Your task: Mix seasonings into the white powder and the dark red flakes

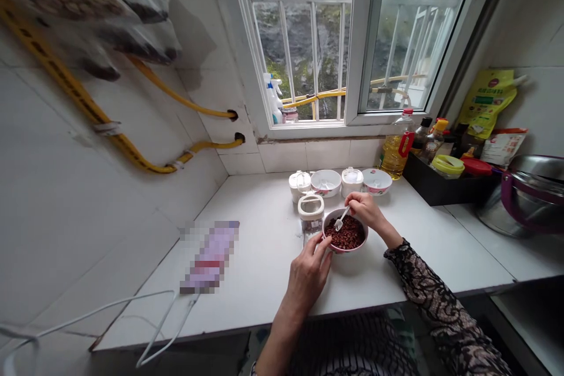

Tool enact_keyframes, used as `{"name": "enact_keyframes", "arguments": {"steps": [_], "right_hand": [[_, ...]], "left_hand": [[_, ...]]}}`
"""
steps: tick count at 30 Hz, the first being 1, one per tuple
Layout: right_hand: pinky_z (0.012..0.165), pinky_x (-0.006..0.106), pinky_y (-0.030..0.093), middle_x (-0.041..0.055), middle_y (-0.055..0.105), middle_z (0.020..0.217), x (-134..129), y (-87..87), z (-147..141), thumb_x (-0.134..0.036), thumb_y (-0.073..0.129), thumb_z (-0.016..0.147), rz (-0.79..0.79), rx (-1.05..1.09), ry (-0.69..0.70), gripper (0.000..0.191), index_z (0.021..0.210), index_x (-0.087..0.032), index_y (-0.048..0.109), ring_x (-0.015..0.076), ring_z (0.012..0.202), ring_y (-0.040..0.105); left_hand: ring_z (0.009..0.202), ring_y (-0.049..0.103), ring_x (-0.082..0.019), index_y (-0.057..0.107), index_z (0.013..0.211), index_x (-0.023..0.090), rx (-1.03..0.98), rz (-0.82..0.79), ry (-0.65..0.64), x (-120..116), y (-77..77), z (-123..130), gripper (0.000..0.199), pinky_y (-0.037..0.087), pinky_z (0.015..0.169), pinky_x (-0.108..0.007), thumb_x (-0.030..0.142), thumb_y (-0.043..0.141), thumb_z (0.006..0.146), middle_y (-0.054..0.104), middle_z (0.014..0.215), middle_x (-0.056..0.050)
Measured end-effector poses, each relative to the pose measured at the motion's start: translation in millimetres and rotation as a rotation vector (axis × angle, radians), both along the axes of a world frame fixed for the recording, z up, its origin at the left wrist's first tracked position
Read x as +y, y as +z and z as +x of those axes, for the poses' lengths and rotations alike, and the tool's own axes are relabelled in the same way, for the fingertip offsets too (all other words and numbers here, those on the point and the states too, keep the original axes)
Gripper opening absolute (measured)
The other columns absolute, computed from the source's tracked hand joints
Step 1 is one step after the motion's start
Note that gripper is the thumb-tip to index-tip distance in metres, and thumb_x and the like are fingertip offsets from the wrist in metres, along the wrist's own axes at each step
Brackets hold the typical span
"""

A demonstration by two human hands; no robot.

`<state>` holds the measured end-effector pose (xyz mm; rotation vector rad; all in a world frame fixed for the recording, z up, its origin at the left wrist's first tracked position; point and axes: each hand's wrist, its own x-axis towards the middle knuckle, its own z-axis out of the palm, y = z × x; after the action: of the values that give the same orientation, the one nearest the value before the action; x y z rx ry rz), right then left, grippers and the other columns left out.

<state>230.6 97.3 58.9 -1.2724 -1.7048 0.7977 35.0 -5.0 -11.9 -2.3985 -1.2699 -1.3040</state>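
A bowl (349, 249) filled with dark red flakes or pieces (350, 234) stands near the counter's front edge. My right hand (365, 210) is closed on the handle of a small white spoon (339, 224), whose tip rests on the red contents. At the bowl's left side is my left hand (307, 270), its fingers touching the rim and wall. Just behind the left hand stands a clear square jar (311, 214). Farther back are a white lidded jar (300, 185), a white bowl (326, 183), a second white jar (352, 180) and another bowl (377, 181).
An oil bottle (395, 150) stands by the window. A black box (434, 181) of bottles and jars and a steel pot (526, 202) are on the right. On the left lies a blurred purple object (211, 255), with a white cable (154, 335) in front.
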Motion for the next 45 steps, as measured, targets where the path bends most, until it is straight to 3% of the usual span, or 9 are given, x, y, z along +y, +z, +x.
{"name": "enact_keyframes", "arguments": {"steps": [6,13,18,22,37,41,45], "right_hand": [[0.054,0.025,0.042,-0.0034,0.055,0.044,5.2,0.9,6.9,-0.018,0.045,0.064,-0.085,0.132,-0.013,0.016,0.060,-0.020,0.060,0.0145,0.046,0.052],[0.075,0.028,0.045,-0.0038,0.058,0.047,-5.6,0.7,-7.4,-0.015,0.046,0.070,0.198,-0.162,0.117,0.017,0.063,-0.021,0.061,0.0137,0.051,0.054],[0.058,0.024,0.043,-0.0035,0.058,0.047,-3.9,-0.6,-5.2,-0.016,0.044,0.067,0.004,0.011,0.051,0.018,0.065,-0.020,0.062,0.0135,0.048,0.054],[0.056,0.024,0.044,-0.0030,0.058,0.045,2.3,0.5,2.4,-0.018,0.046,0.063,-0.092,0.143,-0.010,0.016,0.061,-0.019,0.062,0.0133,0.046,0.053],[0.057,0.029,0.048,-0.0007,0.061,0.046,8.7,0.1,7.3,-0.026,0.054,0.059,-0.175,0.373,-0.009,0.014,0.063,-0.018,0.064,0.0149,0.047,0.055],[0.067,0.032,0.051,0.0011,0.067,0.057,7.9,1.6,-2.4,-0.031,0.057,0.067,-0.075,0.408,-0.013,0.016,0.074,-0.018,0.064,0.0172,0.057,0.062],[0.077,0.034,0.051,0.0044,0.073,0.074,-0.6,2.9,-22.0,-0.032,0.051,0.085,0.205,0.270,-0.013,0.019,0.089,-0.019,0.064,0.0198,0.073,0.068]], "left_hand": [[0.104,0.068,-0.021,0.054,0.124,0.021,-0.003,0.007,0.002,-0.3,0.9,0.1,0.031,0.060,0.080,-0.030,0.014,0.049,0.093,0.064,0.119,-0.011],[0.105,0.068,-0.021,0.054,0.124,0.020,-0.003,0.010,-0.005,0.0,0.9,-0.2,0.031,0.059,0.082,-0.029,0.014,0.050,0.094,0.064,0.119,-0.012],[0.103,0.068,-0.021,0.054,0.124,0.020,0.004,0.017,-0.002,0.2,0.8,-0.2,0.030,0.060,0.079,-0.030,0.016,0.049,0.095,0.065,0.118,-0.012],[0.102,0.069,-0.021,0.054,0.123,0.020,0.003,0.028,0.003,0.3,1.3,0.5,0.029,0.060,0.078,-0.029,0.016,0.047,0.095,0.065,0.117,-0.012],[0.102,0.069,-0.022,0.054,0.122,0.019,0.003,0.039,0.011,0.4,0.6,1.5,0.030,0.061,0.078,-0.030,0.014,0.048,0.094,0.065,0.117,-0.013],[0.104,0.068,-0.022,0.054,0.123,0.019,0.005,0.039,0.014,0.6,0.8,1.8,0.031,0.060,0.080,-0.030,0.013,0.049,0.093,0.065,0.117,-0.012],[0.105,0.068,-0.022,0.054,0.123,0.019,0.003,0.034,0.009,1.0,0.6,1.5,0.032,0.060,0.080,-0.030,0.013,0.049,0.092,0.065,0.117,-0.012]]}}
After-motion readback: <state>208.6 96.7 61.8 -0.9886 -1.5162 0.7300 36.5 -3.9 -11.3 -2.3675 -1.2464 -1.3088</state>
